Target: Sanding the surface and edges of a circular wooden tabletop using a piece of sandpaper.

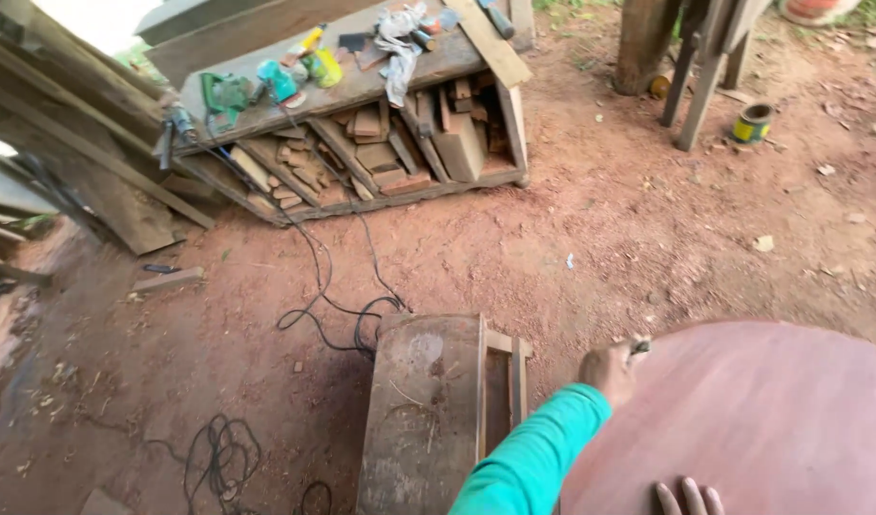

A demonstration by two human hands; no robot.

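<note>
A large round reddish-brown wooden top (782, 420) fills the lower right. My left hand (610, 370), in a teal sleeve, rests at its upper left rim. It is closed around a small dark object (640, 347) whose tip sticks out of the fist; what it is cannot be told. Only the fingertips of my right hand (688, 497) show at the bottom edge, lying flat and spread on the round top and holding nothing.
A wooden stool or small bench (428, 410) stands just left of the round top. Black cables (333, 305) trail over the red dirt floor. Behind is a low workbench (362, 86) with power tools and wood offcuts, planks at left, and a small tin (753, 122) at right.
</note>
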